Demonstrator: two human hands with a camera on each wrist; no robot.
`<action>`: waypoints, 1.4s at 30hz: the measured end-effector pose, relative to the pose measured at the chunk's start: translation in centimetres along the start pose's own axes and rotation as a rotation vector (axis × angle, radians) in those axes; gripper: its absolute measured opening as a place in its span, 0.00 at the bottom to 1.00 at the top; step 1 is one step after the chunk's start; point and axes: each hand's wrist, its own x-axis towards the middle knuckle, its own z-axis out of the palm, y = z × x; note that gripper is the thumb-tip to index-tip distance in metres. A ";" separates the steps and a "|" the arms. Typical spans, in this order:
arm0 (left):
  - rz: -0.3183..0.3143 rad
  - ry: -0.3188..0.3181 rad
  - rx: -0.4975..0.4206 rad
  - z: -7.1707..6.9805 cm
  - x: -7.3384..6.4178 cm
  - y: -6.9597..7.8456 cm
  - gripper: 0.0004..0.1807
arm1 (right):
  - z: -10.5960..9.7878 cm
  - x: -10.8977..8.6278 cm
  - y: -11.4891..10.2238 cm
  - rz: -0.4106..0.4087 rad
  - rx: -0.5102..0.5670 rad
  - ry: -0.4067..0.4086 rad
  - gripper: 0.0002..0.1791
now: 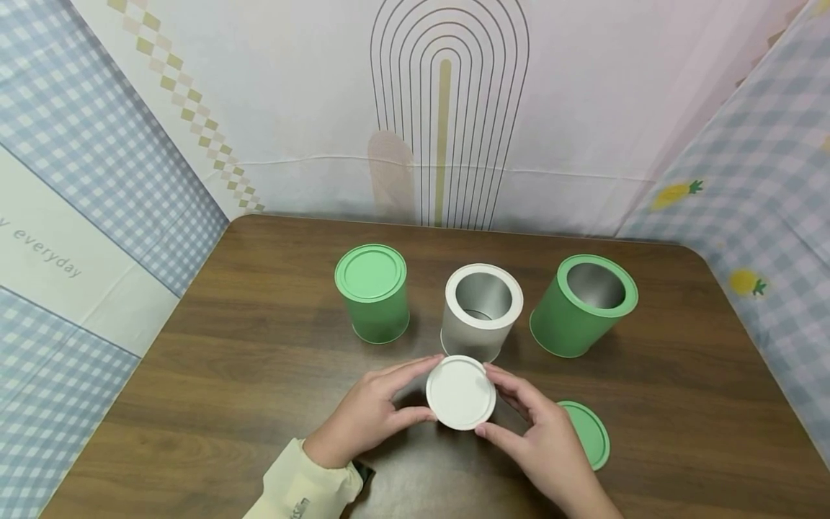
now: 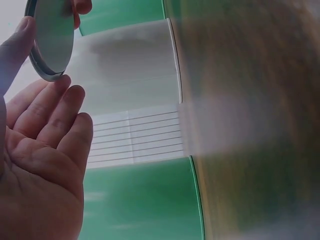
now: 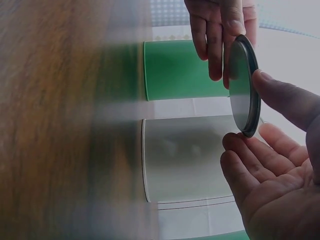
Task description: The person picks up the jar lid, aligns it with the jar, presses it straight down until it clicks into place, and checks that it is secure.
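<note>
My left hand (image 1: pixel 376 407) and right hand (image 1: pixel 538 429) hold a round white lid (image 1: pixel 460 393) between them, thumbs and fingertips at opposite edges. The lid is raised above the table, top face up; its shiny metal underside (image 2: pixel 54 40) shows in the left wrist view. Just beyond it stands a white can (image 1: pixel 470 342), upright and uncovered, with its metal inside visible. In the right wrist view the lid's rim (image 3: pixel 254 95) lies between the right thumb and fingers, and the left fingers touch its far edge.
A green can (image 1: pixel 381 317) with its lid on stands left of the white can. To the right is an uncovered green can (image 1: pixel 560 324). A loose green lid (image 1: pixel 590 436) lies on the wooden table (image 1: pixel 246 375) beside my right hand. Patterned cloth (image 1: pixel 298 94) hangs behind.
</note>
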 end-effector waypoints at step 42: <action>0.023 0.011 -0.018 0.0 0.0 -0.1 0.37 | -0.1 -0.1 -0.4 -0.044 0.015 0.013 0.33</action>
